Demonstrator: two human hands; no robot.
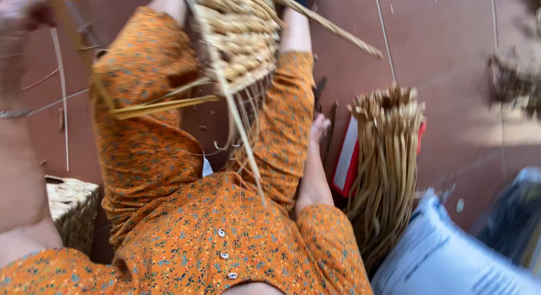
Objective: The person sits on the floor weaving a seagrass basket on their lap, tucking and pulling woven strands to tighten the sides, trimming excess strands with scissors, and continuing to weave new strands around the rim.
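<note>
Basket [242, 41] half-woven above the knees; hands seemingly out of view, fingers untellable; loose strands [248, 142] could snag, unravelling.

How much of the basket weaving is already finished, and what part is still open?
The woven body of the basket looks finished: tight rows fill it. Loose strands hang unwoven from its edge over the person's lap, so that edge is in progress. A finished-looking woven piece sits on the floor. A full bundle of straw strips stands unused. The hands are hardly visible in the blur, so their grip is unclear.
</note>
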